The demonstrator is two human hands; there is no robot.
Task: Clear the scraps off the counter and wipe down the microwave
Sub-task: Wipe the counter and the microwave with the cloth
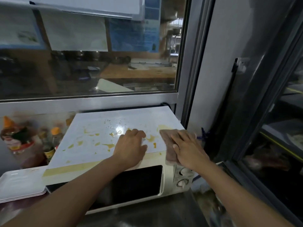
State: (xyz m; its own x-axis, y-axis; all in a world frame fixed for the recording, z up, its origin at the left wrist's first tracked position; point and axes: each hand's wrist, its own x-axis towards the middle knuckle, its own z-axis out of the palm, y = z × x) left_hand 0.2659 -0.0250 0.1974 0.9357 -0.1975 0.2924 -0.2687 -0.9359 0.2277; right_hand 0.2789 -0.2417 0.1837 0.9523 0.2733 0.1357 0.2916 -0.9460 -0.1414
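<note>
A cream microwave [168, 177] with a dark door stands on the counter. Its white top sheet [98, 126] is smeared with yellow-orange sauce stains [108, 145]. My left hand [131, 147] rests on the top near the front edge, fingers curled, holding nothing that I can see. My right hand [186, 148] presses flat on a brown cloth [167, 141] at the top's front right corner; the cloth hangs over the edge above the two control knobs [182, 176].
Sauce bottles with orange caps [52, 141] stand left of the microwave. White trays [21, 184] are stacked at the lower left. A glass window [98, 63] rises behind. A glass-fronted cabinet [282, 128] stands at the right, and a steel counter [147, 215] lies below.
</note>
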